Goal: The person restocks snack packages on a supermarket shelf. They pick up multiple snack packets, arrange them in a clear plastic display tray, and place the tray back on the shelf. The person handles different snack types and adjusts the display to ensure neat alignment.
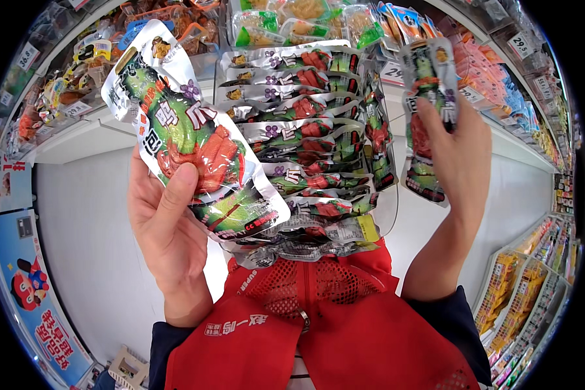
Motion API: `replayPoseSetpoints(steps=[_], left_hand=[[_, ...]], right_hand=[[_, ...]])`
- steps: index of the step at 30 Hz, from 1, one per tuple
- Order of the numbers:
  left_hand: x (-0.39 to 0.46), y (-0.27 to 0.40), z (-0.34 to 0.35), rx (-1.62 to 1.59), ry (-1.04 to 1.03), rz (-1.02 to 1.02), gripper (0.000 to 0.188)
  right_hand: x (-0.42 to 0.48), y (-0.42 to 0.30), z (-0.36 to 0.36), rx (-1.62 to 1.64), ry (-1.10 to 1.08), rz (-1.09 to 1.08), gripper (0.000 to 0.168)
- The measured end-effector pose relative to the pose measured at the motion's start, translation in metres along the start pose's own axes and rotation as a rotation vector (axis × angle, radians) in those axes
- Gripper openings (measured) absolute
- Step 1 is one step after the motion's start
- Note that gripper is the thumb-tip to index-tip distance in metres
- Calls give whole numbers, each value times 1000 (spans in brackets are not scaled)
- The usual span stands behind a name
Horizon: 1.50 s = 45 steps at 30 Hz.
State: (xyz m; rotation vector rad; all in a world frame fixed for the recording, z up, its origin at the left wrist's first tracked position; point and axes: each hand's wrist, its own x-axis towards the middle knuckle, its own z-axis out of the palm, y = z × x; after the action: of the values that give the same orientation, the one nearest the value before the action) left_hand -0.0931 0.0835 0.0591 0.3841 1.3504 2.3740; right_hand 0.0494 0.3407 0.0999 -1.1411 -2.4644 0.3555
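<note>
My left hand (pixel 168 214) grips a glossy vacuum-sealed snack pouch (pixel 195 141), green and silver with a picture of red-brown meat pieces. It is tilted, and my thumb presses on its front. At the right, my right hand (pixel 460 141) pinches a second pouch (pixel 421 168) of the same kind, standing nearly upright. Between my hands is a clear plastic bin (pixel 392 204) packed with a row of matching pouches (pixel 312 129). One more pouch (pixel 378 131) stands along the bin's right side. The bin's near end reaches close to my red vest (pixel 307 292).
Behind the bin, shelf trays hold green-and-white snack packs (pixel 304 29). Mixed packaged snacks (pixel 90 73) fill the left shelf, and pink packs (pixel 482 63) the right. Price tags (pixel 392 72) line the shelf edge. Yellow packs (pixel 502 287) sit on a rack at lower right; a beige crate (pixel 129 368) is at lower left.
</note>
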Motion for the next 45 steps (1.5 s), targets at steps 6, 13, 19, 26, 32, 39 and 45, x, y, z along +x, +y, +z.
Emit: replayPoseSetpoints(steps=[6,13,19,26,32,39,45], left_hand=[[-2,-3,-6,68,2,-19,49],[-6,-1,2,83,-49,-20,50],[-10,1,1,88,-33,-2,50],[-12,1,0,70,-19,-10,49],[-13,1,7,84,2,-20,48],[-13,3,3,-3,-19,-48,54],[-14,2,8,-9,-47,-58,56]], right_hand=[[-36,-12,-38,517,-54,68,24],[-42,-13,-11,93,-198,-143,24],[-53,-15,13,-164,-164,-254,43],[-60,-11,10,43,-85,-170,26],[-60,-3,32,207,-62,-206,7],[-46,-14,20,448,-244,111,7],[-43,-3,31,406,-239,100,10]])
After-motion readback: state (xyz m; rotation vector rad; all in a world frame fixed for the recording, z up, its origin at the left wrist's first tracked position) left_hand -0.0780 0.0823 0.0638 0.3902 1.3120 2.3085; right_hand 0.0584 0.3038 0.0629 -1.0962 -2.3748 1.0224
